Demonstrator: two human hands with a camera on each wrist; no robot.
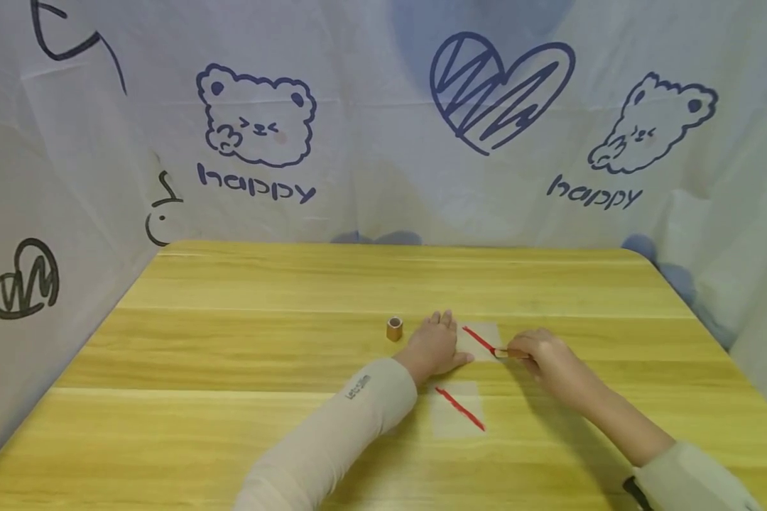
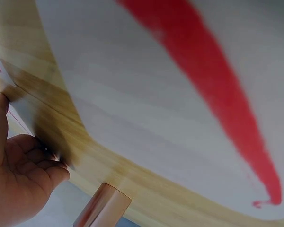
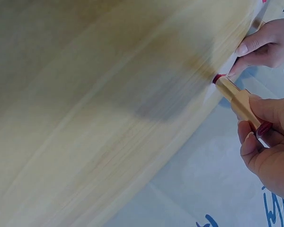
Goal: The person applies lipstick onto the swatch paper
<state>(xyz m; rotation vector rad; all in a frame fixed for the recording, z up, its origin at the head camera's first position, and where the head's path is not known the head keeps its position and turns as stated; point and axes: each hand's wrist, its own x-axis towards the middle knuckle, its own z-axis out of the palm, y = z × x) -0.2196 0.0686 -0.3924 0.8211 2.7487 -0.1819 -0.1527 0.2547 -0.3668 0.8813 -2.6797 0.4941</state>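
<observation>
My right hand (image 1: 552,365) grips a gold lipstick (image 3: 244,108) between thumb and fingers. Its dark red tip is at the lower end of a slanting red line (image 1: 476,337) on a small whitish sheet (image 1: 491,332). The left hand (image 1: 436,344) rests along that sheet's left edge, fingers extended and thumb at the lower left corner. Closer to me lies a second whitish sheet (image 1: 446,420), bearing a slanting red streak (image 1: 463,410); it fills much of the left wrist view. A copper-gold lipstick cap (image 1: 394,329) stands upright, left of the left hand.
Everything sits on a wood-grain table (image 1: 230,341) with rounded far corners. Behind it and along both sides hangs a white cloth (image 1: 377,142) printed with bears, hearts and lettering. The left sleeve (image 1: 351,419) reaches across just left of the nearer sheet.
</observation>
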